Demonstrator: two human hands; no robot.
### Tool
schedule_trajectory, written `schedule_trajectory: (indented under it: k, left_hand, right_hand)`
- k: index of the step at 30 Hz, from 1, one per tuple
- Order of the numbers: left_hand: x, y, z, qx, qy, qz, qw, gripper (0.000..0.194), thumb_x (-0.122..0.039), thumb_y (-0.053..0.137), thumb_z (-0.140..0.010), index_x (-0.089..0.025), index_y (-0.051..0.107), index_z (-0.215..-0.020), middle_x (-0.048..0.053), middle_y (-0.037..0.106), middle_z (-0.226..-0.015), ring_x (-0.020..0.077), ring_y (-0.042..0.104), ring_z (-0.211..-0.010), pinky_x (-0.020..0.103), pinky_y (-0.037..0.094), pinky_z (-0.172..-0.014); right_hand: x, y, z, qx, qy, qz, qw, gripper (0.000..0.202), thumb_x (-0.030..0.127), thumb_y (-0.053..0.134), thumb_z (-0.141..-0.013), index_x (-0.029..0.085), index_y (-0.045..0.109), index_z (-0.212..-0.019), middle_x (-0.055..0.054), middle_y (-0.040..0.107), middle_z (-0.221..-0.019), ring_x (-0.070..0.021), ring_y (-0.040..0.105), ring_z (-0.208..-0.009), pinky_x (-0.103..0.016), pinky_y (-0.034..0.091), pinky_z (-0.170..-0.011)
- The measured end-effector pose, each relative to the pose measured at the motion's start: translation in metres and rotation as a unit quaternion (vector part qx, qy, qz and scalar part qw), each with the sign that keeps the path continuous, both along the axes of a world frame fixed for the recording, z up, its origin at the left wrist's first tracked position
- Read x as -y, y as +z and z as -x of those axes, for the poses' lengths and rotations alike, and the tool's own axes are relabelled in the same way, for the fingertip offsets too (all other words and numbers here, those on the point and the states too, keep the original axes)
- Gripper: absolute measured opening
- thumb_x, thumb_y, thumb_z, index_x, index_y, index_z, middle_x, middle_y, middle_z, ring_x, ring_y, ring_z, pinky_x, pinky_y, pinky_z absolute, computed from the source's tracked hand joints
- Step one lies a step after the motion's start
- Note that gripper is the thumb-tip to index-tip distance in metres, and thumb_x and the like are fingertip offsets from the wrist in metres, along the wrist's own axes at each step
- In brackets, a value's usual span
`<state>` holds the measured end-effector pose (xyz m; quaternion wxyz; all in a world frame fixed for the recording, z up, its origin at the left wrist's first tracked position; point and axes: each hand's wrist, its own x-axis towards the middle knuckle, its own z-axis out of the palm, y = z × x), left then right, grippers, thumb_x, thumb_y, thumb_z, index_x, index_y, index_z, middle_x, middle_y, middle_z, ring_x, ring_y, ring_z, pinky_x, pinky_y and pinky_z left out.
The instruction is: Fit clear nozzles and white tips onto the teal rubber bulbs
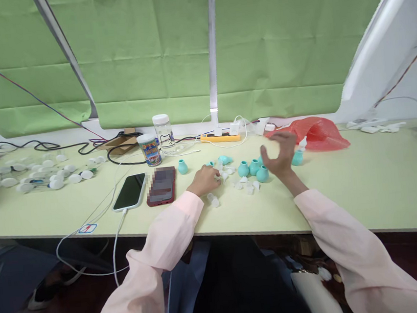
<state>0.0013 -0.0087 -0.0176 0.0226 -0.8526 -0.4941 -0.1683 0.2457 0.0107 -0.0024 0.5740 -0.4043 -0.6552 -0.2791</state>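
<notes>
Curls the left hand (204, 178) low among small, translucent white plastic pieces (249, 189); cannot tell whether the fingertips clamp one. Holds the right hand (281, 156) open, thumb and fingers apart in a C, beside round-bellied, narrow-necked turquoise bulbs (243, 169) on the pale, smooth tabletop (381, 184), near a crinkled, translucent red plastic bag (319, 136).

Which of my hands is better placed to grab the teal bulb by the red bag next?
Probably your right hand: it's open, looks empty and is close to the teal bulb by the red bag. Your left hand is farther off, fingers down among small white pieces.
</notes>
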Motion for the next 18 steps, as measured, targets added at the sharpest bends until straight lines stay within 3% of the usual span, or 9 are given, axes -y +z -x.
schedule_trajectory:
  k: [1,3,6,8,13,18]
  left_hand:
    - [0.000,-0.002,0.000,-0.008,-0.002,-0.004,1.000,0.025,-0.027,0.050,-0.067,-0.019,0.063,-0.088,0.007,0.058,-0.085,0.0206,0.049,-0.087,0.028,0.041,-0.072]
    - [-0.001,-0.004,-0.001,-0.025,0.001,-0.012,1.000,0.026,-0.025,0.050,-0.069,-0.018,0.062,-0.090,0.008,0.057,-0.087,0.0209,0.047,-0.089,0.029,0.040,-0.074]
    - [-0.002,-0.005,-0.003,-0.050,0.008,-0.021,0.999,0.023,-0.022,0.047,-0.073,-0.016,0.063,-0.088,0.009,0.055,-0.086,0.0209,0.046,-0.089,0.029,0.040,-0.074]
    - [-0.003,-0.005,-0.004,-0.060,0.011,-0.025,0.998,0.021,-0.021,0.045,-0.074,-0.014,0.064,-0.081,0.011,0.055,-0.083,0.0218,0.046,-0.088,0.030,0.040,-0.073]
    - [-0.005,-0.007,-0.007,-0.046,0.011,-0.018,0.999,0.019,-0.019,0.047,-0.073,-0.013,0.064,-0.073,0.012,0.056,-0.076,0.0233,0.045,-0.088,0.031,0.041,-0.072]
    - [-0.006,-0.009,-0.008,-0.048,0.002,-0.019,0.999,0.019,-0.020,0.047,-0.072,-0.013,0.065,-0.074,0.011,0.057,-0.075,0.0232,0.047,-0.086,0.030,0.041,-0.069]
  right_hand:
    - [0.007,-0.001,0.014,0.077,0.044,0.040,0.995,0.024,0.028,0.049,-0.069,0.016,0.049,-0.091,-0.011,0.051,-0.087,-0.0225,0.043,-0.090,-0.038,0.033,-0.077]
    - [0.023,-0.005,0.039,0.238,0.113,0.141,0.954,0.021,0.028,0.047,-0.071,0.017,0.053,-0.088,-0.008,0.053,-0.078,-0.0207,0.046,-0.080,-0.035,0.033,-0.071]
    - [0.041,-0.008,0.067,0.383,0.133,0.233,0.884,0.025,0.029,0.043,-0.073,0.016,0.055,-0.090,-0.009,0.055,-0.079,-0.0216,0.045,-0.080,-0.034,0.031,-0.069]
    - [0.047,-0.009,0.077,0.416,0.114,0.270,0.861,0.029,0.030,0.043,-0.073,0.015,0.054,-0.095,-0.011,0.055,-0.085,-0.0237,0.043,-0.085,-0.035,0.030,-0.070]
    - [0.049,-0.008,0.077,0.431,0.045,0.331,0.838,0.031,0.029,0.046,-0.070,0.014,0.055,-0.096,-0.014,0.054,-0.092,-0.0271,0.043,-0.090,-0.039,0.026,-0.075]
    - [0.045,-0.010,0.066,0.435,0.086,0.369,0.817,0.036,0.020,0.048,-0.065,0.014,0.054,-0.099,-0.010,0.057,-0.088,-0.0228,0.051,-0.082,-0.037,0.028,-0.075]
